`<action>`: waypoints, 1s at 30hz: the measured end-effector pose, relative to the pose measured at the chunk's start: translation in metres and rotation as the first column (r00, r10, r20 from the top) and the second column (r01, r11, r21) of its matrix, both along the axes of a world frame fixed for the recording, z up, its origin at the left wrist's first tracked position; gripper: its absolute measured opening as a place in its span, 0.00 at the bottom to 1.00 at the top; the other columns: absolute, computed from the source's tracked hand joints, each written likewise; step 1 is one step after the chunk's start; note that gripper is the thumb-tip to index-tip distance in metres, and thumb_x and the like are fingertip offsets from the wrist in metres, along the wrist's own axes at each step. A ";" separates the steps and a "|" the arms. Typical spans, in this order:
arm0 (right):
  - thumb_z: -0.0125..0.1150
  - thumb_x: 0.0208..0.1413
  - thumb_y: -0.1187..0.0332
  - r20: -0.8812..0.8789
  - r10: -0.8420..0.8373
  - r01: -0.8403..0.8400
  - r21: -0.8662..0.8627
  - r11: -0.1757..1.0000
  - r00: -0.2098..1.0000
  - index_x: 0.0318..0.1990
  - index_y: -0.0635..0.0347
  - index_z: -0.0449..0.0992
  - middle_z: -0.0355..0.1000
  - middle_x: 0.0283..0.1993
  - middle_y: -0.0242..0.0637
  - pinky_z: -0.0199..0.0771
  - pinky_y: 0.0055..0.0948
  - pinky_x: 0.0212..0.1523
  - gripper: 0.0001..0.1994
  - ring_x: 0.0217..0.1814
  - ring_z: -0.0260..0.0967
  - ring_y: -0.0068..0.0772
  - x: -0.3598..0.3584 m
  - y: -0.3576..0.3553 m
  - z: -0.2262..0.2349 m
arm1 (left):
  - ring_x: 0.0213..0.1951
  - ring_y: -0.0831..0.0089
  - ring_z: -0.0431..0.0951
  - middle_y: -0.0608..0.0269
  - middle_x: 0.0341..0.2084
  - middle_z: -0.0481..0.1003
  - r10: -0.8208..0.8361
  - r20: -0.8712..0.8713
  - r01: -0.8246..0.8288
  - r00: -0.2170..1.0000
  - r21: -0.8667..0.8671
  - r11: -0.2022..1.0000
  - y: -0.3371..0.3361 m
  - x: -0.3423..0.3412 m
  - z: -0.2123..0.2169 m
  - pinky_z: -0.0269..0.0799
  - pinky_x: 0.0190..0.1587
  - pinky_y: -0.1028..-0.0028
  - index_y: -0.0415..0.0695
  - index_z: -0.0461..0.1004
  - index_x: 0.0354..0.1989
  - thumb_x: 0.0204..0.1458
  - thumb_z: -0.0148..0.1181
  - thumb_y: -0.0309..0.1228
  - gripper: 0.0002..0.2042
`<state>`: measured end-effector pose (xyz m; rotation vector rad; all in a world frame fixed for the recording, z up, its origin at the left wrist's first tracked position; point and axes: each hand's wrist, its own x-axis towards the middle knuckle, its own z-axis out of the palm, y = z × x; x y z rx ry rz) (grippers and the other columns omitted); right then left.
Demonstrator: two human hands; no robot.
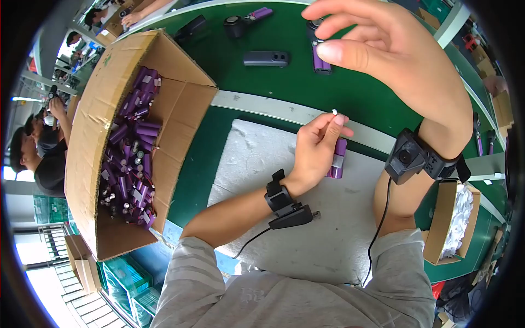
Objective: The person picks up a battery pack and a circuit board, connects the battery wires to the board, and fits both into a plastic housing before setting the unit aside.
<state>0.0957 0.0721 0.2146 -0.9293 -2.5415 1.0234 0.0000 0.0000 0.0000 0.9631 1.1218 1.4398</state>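
A few light capital letters stand on the mount of the black wrist camera [404,158], below the right fingers [331,53] and to the right of the left fingers [339,119]. A faint emblem marks the chest of the grey shirt [273,306], below and to the left of the left fingers, too blurred to read. A small green print, also unreadable, shows on the large cardboard box [87,142], well to the left of all the fingers. White labels sit on several purple batteries [131,147] inside it, too small to read. A pale label shows on the purple battery [340,147] just below the left fingers.
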 end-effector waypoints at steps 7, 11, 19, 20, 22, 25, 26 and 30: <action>0.66 0.52 0.64 -0.172 0.007 0.012 0.107 0.994 0.985 0.45 0.65 0.76 0.73 0.40 0.36 0.71 0.21 0.38 0.16 0.35 0.71 0.21 -0.021 0.006 -0.014 | 0.20 0.89 0.61 0.67 0.23 0.79 0.170 0.096 -0.173 0.981 0.020 0.985 0.004 -0.030 0.025 0.56 0.23 0.84 0.42 0.72 0.44 0.61 0.56 0.34 0.10; 0.66 0.51 0.63 -0.001 0.086 -0.086 -0.105 0.991 0.996 0.38 0.68 0.76 0.74 0.36 0.37 0.73 0.23 0.29 0.15 0.30 0.71 0.23 -0.036 0.023 -0.018 | 0.22 0.88 0.66 0.65 0.24 0.79 0.223 0.101 -0.228 0.970 0.050 0.972 0.001 -0.038 0.026 0.62 0.26 0.83 0.42 0.70 0.42 0.61 0.57 0.34 0.09; 0.64 0.48 0.67 0.304 0.030 0.068 -0.306 0.950 0.952 0.32 0.71 0.78 0.76 0.28 0.41 0.76 0.27 0.21 0.12 0.24 0.74 0.28 -0.055 0.043 -0.050 | 0.20 0.89 0.62 0.66 0.21 0.78 0.269 0.150 -0.285 0.951 0.099 0.953 0.001 -0.033 0.026 0.55 0.23 0.83 0.43 0.68 0.40 0.60 0.58 0.32 0.07; 0.63 0.48 0.69 0.294 0.050 0.049 -0.318 0.947 0.954 0.31 0.71 0.78 0.76 0.27 0.42 0.76 0.28 0.21 0.10 0.24 0.74 0.29 -0.055 0.043 -0.049 | 0.20 0.89 0.62 0.66 0.21 0.78 0.267 0.150 -0.283 0.952 0.101 0.954 0.003 -0.032 0.028 0.55 0.23 0.83 0.43 0.68 0.40 0.60 0.58 0.32 0.07; 0.62 0.47 0.70 0.283 0.066 0.033 -0.330 0.943 0.957 0.30 0.71 0.78 0.76 0.26 0.42 0.76 0.28 0.22 0.09 0.23 0.74 0.30 -0.052 0.046 -0.050 | 0.21 0.89 0.64 0.65 0.22 0.78 0.266 0.138 -0.282 0.954 0.107 0.954 0.005 -0.031 0.029 0.56 0.24 0.84 0.43 0.68 0.40 0.60 0.58 0.32 0.07; 0.64 0.47 0.72 0.223 0.144 -0.059 -0.348 0.935 0.964 0.34 0.72 0.77 0.76 0.27 0.41 0.76 0.26 0.22 0.10 0.23 0.75 0.28 -0.046 0.053 -0.051 | 0.22 0.88 0.65 0.65 0.22 0.78 0.261 0.122 -0.275 0.958 0.115 0.955 0.008 -0.030 0.031 0.58 0.25 0.84 0.42 0.68 0.40 0.60 0.58 0.31 0.08; 0.64 0.47 0.72 0.222 0.142 -0.057 -0.352 0.934 0.965 0.34 0.72 0.77 0.76 0.27 0.41 0.76 0.26 0.22 0.10 0.23 0.75 0.28 -0.045 0.054 -0.052 | 0.22 0.87 0.66 0.65 0.23 0.78 0.262 0.112 -0.275 0.959 0.121 0.954 0.008 -0.029 0.031 0.59 0.25 0.84 0.42 0.68 0.39 0.60 0.58 0.31 0.08; 0.63 0.47 0.75 0.193 0.112 -0.045 -0.322 0.946 0.975 0.39 0.72 0.74 0.75 0.26 0.40 0.75 0.24 0.22 0.12 0.22 0.74 0.27 -0.038 0.057 -0.056 | 0.24 0.86 0.69 0.65 0.27 0.78 0.239 0.082 -0.250 0.967 0.171 0.953 0.013 -0.023 0.023 0.62 0.28 0.84 0.40 0.69 0.39 0.59 0.59 0.31 0.08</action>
